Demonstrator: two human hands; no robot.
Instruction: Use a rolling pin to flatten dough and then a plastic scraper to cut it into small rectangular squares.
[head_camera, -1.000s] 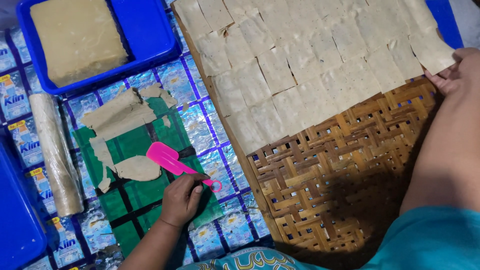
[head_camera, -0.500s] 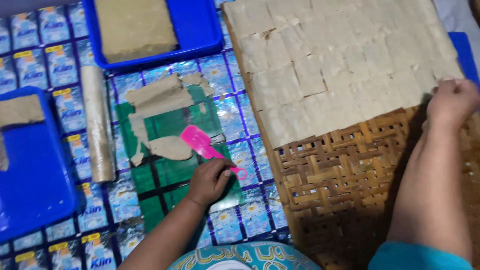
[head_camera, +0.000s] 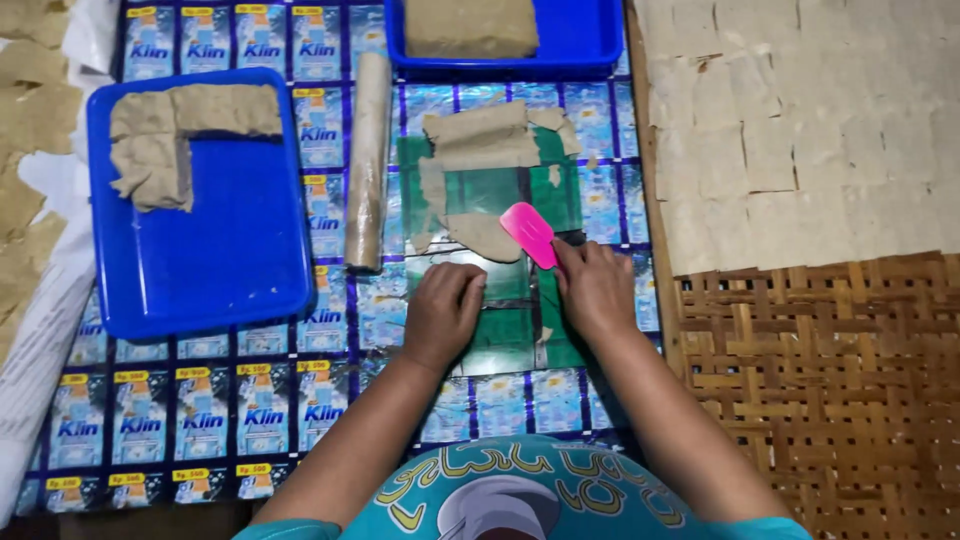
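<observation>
Even, fairly bright light falls from above, giving soft shadows only: a faint one under the right hand (head_camera: 595, 290) and a darker patch on the woven bamboo tray (head_camera: 800, 380) beside the forearm. The glossy sachet-printed mat (head_camera: 200, 420) and the blue tray (head_camera: 210, 250) catch mild sheen without harsh glare, while the pale squares (head_camera: 800, 120) at upper right look slightly washed out. Focus is reasonably sharp at centre, softening toward the corners, with mild compression smear and slight wide-angle bending at the edges

Floor covered by a mat of blue printed sachet wrappers (head_camera: 200, 420), woven bamboo tray (head_camera: 830, 400) at right, even light
</observation>
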